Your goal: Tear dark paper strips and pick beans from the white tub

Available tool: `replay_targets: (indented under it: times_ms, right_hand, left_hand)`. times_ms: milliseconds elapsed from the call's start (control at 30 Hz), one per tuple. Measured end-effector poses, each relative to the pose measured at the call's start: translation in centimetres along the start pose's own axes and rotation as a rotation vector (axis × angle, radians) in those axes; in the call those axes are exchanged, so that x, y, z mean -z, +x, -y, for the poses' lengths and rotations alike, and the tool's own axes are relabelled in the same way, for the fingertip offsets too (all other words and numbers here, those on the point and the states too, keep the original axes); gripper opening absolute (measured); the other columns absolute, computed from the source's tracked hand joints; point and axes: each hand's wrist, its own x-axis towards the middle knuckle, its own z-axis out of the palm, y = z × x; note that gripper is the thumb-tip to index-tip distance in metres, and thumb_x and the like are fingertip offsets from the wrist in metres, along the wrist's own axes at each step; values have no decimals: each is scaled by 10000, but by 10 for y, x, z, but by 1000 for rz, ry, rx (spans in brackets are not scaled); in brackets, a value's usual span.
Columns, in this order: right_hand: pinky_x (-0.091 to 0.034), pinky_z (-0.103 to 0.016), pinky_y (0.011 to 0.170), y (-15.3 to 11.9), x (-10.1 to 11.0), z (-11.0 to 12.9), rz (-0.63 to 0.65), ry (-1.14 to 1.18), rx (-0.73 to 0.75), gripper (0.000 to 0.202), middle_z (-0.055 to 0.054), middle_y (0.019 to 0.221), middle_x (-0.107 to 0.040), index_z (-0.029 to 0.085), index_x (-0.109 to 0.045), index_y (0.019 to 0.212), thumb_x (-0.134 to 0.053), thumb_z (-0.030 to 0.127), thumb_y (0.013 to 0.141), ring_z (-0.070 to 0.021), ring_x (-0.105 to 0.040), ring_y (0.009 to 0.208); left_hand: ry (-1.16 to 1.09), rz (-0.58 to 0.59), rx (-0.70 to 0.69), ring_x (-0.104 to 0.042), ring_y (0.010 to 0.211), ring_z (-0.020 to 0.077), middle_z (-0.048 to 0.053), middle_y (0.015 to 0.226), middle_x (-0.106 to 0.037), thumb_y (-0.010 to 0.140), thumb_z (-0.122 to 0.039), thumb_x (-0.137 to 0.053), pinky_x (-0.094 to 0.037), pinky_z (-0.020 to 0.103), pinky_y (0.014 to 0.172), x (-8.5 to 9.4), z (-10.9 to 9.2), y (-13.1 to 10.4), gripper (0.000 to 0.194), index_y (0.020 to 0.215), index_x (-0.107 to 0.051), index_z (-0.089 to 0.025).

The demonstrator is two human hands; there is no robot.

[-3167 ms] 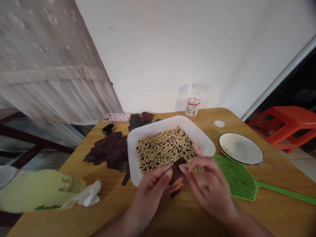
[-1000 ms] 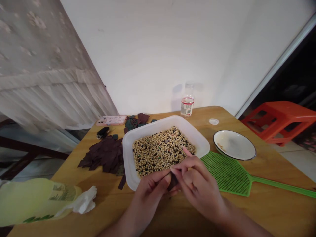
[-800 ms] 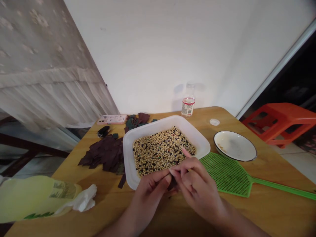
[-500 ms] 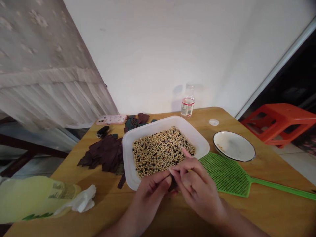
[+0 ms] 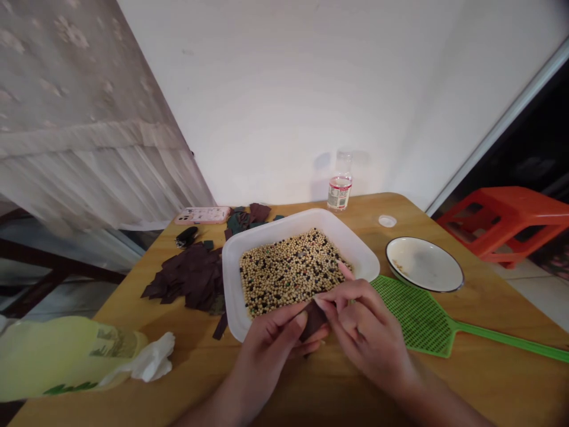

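Between my two hands is a small dark brown piece of fabric, held at the near edge of a white plastic tub. My left hand pinches it between thumb and fingers. At its upper corner, the thumb and fingertips of my right hand are pressed together, with one finger raised over the tub. Inside the tub lies a broad layer of small round beads, mostly tan with many black ones and a few coloured. Left of the tub is a pile of dark brown fabric pieces.
Behind the pile are a black key fob, a pink phone and dark green scraps. On the right are a green fly swatter, a white plate, a cap and a clear bottle. A yellowish bottle lies front left.
My right hand has shifted slightly right, away from my left hand. More of the brown fabric piece now shows between them. The view has moved slightly.
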Motion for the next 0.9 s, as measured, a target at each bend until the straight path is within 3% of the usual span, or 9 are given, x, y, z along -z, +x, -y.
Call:
replay_targets:
  times_ms: [367,700,900]
  right_hand:
    - [-496,-460,937,0,2,0,21,-16,23,290,22,774,-563,217,-397,648,-537,1,781,-101,-574,655]
    - [-479,-478,961,0,3,0,14,-22,59,289,16,795,-585,219,-398,655,-542,0,778,-106,-586,666]
    - [-485,-468,959,1,3,0,-2,-42,49,308,19,780,-575,216,-379,643,-544,-13,767,-99,-594,663]
  left_hand:
    - [16,-25,0,-678,909,211,41,938,-738,759,-438,-660,-509,344,836,2,-4,-1,302,998,-713,-261]
    - [18,-35,-2,-669,942,194,17,972,-733,781,-444,-635,-498,320,847,3,-6,-2,268,1000,-707,-307]
    - [98,52,18,-669,914,172,9,1009,-723,824,-426,-587,-489,334,860,0,-6,-4,269,1061,-676,-337]
